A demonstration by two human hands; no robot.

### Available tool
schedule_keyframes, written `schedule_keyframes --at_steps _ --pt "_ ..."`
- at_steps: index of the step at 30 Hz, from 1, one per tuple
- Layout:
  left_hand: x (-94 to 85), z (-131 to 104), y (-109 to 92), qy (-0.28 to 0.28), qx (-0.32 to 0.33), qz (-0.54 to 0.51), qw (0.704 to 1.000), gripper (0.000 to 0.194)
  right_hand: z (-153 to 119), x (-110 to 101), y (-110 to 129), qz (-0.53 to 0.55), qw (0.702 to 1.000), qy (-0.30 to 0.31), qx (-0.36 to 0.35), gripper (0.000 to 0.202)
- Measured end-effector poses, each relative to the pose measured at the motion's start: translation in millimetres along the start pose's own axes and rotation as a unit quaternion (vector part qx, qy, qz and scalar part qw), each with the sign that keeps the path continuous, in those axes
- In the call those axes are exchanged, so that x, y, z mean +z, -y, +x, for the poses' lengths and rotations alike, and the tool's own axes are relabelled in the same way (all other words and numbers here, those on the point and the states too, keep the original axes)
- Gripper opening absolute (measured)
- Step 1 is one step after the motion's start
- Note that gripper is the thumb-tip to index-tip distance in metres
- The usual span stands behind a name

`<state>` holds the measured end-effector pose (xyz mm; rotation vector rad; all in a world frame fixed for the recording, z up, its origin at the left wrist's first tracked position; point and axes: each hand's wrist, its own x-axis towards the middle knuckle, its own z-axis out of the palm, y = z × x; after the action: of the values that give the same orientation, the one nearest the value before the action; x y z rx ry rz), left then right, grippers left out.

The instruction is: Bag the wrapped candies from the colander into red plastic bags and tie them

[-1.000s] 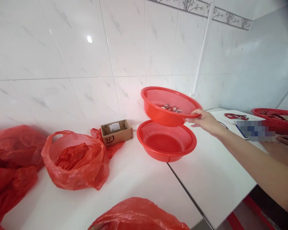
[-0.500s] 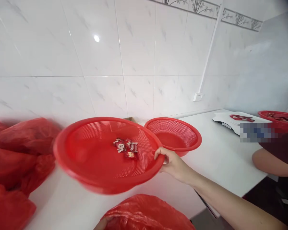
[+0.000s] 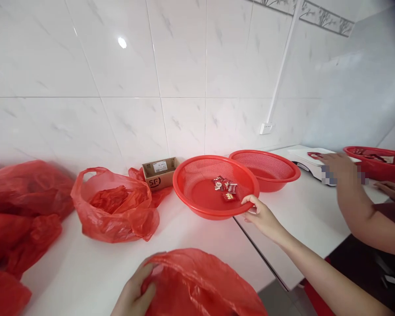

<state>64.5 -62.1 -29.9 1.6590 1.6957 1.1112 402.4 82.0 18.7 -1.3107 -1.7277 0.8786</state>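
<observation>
My right hand (image 3: 261,218) grips the near right rim of a red plastic basket (image 3: 197,204), thumb below and fingers over the edge. A few small wrapped packets (image 3: 225,188) in red and brown lie on the basket's floor. Closer to me, my left hand (image 3: 140,287) is closed on the edge of a red plastic bag (image 3: 210,281), its thumb inside the mouth. The bag's lower part runs out of the picture. Behind the held basket, a second red basket (image 3: 266,169) overlaps it from view.
An open red bag (image 3: 118,224) with crumpled red plastic inside stands left of a small cardboard box (image 3: 161,175). Full red bags (image 3: 23,210) pile up at far left. On the right, another person's hand (image 3: 340,169) reaches over a white scale (image 3: 307,164), beside another red basket (image 3: 382,166).
The held basket has moved right and away from me, uncovering the open bag and cardboard box. My left hand and its bag have come further into view. The other person's hand now reaches the scale.
</observation>
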Motion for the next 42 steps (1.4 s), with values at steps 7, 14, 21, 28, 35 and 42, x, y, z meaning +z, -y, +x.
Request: schedule_keyframes --at_steps 7,14,21,28,35,42 --pt "-16.1 58 -17 -0.065 -0.077 0.006 0.995 0.04 -19 -24 19 -0.169 0.978 0.111 0.043 0.043" --pt "-24.0 51 -30 0.078 -0.181 -0.024 0.98 0.067 -51 14 71 -0.009 0.977 0.138 -0.162 0.021" --pt "-38.7 31 -35 0.138 -0.166 -0.112 0.97 0.089 -45 75 68 -0.312 0.847 0.339 -0.266 0.044" --pt "-24.4 69 -11 0.245 -0.23 -0.204 0.92 0.085 -20 50 83 -0.149 0.85 0.435 -0.255 0.031" --pt "-16.9 98 14 0.007 -0.208 -0.214 0.954 0.082 91 -2 69 -0.337 0.91 0.228 -0.08 0.042" --pt "-30.7 92 31 0.02 -0.251 -0.227 0.941 0.08 146 0 6 -0.446 0.823 0.347 0.06 0.085"
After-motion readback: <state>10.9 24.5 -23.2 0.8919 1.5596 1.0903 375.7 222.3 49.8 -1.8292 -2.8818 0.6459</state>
